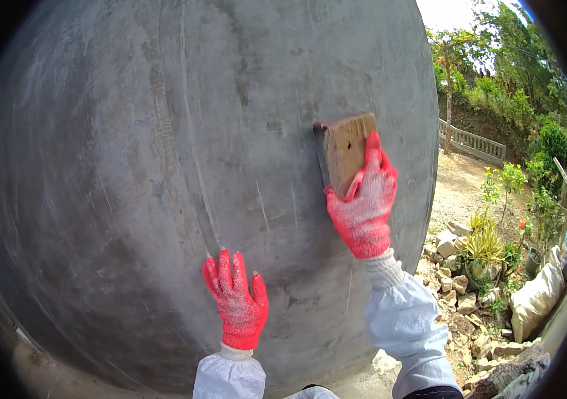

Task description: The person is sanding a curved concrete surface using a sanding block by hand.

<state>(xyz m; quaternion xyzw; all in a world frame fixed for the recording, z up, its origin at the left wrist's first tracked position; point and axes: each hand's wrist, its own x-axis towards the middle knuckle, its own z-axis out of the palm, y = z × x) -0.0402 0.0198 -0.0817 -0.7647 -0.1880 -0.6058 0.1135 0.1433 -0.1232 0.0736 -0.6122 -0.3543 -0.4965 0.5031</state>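
With our right hand [365, 211] we grip the wooden block [348, 151] at the grey wall [124, 193]; our left hand [237, 302] is open, lower down. We should keep the block flat, pressing evenly.

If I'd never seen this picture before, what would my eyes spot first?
Probably the bright red gloves: the right hand, right of centre, grips a brown wooden block, and the left hand is lower down, spread open. Behind them, a huge grey surface fills most of the picture. Next, perhaps, the pale sack near the lower right edge.
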